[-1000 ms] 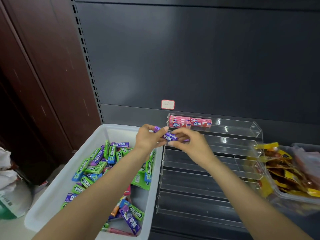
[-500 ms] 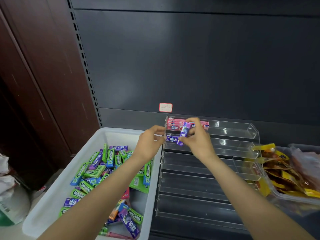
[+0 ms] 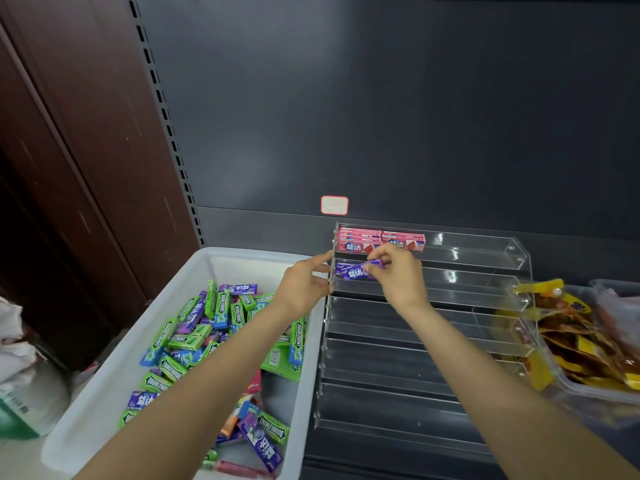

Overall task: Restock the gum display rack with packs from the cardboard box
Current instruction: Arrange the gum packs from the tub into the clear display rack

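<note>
From the head view, the right hand [image 3: 398, 271] pinches a purple gum pack [image 3: 358, 270], seating it in the acrylic rack [image 3: 485, 292]'s second tier; the left hand [image 3: 304, 289], fingers loose, steadies the rack's edge beside the white bin [image 3: 104, 403] of packs.

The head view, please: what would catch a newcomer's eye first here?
Probably the white bin at lower left, heaped with bright green and purple gum packs. Next, the clear tiered rack beside it: pink packs on its top tier, and the right hand pinching a purple pack at the second tier while the left hand touches the rack's left edge.
</note>
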{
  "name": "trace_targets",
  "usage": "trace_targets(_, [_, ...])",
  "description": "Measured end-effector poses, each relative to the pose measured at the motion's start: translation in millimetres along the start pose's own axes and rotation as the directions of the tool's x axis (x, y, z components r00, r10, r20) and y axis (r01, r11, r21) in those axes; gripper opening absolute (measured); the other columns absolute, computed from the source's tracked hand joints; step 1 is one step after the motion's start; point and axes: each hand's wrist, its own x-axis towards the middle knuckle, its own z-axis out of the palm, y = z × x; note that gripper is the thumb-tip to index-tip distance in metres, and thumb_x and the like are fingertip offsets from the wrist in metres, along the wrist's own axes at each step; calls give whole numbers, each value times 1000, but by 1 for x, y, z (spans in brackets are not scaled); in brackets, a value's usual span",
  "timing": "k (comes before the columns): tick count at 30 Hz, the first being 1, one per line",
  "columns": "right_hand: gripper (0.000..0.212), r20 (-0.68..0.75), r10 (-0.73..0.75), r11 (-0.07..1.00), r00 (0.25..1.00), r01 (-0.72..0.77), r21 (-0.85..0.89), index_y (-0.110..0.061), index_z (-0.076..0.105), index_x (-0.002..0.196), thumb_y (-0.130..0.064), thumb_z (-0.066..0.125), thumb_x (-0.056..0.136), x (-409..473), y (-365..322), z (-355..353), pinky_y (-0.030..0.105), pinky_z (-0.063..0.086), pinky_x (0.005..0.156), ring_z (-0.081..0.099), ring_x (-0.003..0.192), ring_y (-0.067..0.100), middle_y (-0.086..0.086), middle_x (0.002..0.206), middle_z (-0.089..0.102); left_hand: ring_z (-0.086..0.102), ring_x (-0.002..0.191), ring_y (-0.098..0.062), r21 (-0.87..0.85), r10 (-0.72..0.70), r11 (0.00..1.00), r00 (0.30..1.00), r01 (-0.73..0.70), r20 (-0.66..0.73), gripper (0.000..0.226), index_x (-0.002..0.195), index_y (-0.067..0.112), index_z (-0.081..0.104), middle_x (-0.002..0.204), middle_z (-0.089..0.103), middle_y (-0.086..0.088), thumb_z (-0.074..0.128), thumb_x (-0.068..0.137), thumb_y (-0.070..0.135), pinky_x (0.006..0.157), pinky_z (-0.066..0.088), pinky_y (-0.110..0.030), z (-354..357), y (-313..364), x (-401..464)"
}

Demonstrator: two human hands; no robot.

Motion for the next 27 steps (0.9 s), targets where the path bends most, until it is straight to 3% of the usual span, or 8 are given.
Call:
trace_targets(3, [6, 31, -32, 988, 999, 36, -152, -14, 67, 84, -13, 72, 81, 0, 1, 0, 22, 48, 67, 57, 77, 9, -4, 82, 63, 59, 91, -14, -10, 3, 1000, 1000, -3, -4, 61, 141, 24, 38, 126, 55, -7, 61, 87, 7, 79, 49, -24, 0, -2, 0])
trace_targets(7, [15, 61, -4, 988, 998, 13, -157, -17, 64, 71, -9, 72, 80, 3, 2, 0, 28, 55, 69, 63, 68, 10, -1, 72, 65, 58, 91, -13, -15, 6, 1000, 1000, -6, -8, 61, 142, 24, 38, 127, 55, -6, 60, 87, 7, 76, 48, -20, 1, -1, 0])
trace_targets(11, [13, 96, 9, 988, 995, 6, -151, -14, 63, 74, -7, 72, 80, 6, -3, 2, 31, 56, 71, 65, 75, 14, 5, 79, 67, 56, 93, -13, -22, -2, 1000, 1000, 2, -13, 61, 143, 23, 37, 127, 55, -7, 59, 88, 7, 72, 48, -16, 1, -1, -1])
trace_targets(17, [8, 108, -5, 972, 994, 30, -232, -13, 65, 81, -9, 72, 80, 7, -4, 5, 22, 47, 66, 59, 77, 12, 6, 89, 68, 55, 97, -12, -14, -2, 1000, 1000, 2, -26, 57, 142, 22, 39, 127, 56, -8, 58, 90, 10, 70, 47, -15, 1, -2, -2])
trace_targets(22, [14, 180, -9, 935, 984, 72, -347, -7, 68, 94, -10, 72, 81, 10, -8, -1, 26, 50, 74, 61, 86, 17, 10, 99, 67, 54, 99, -11, -34, -12, 999, 999, 10, -43, 54, 140, 21, 42, 127, 57, -7, 59, 90, 13, 76, 47, -20, 1, -1, -1])
trace_targets(27, [13, 201, 28, 881, 979, 71, -468, -8, 65, 93, -13, 71, 82, 10, -15, -3, 31, 51, 77, 62, 89, 22, 11, 99, 66, 55, 98, -10, -23, -11, 1000, 999, 10, -46, 54, 140, 22, 42, 126, 58, -6, 59, 90, 12, 75, 46, -17, 1, -3, -1])
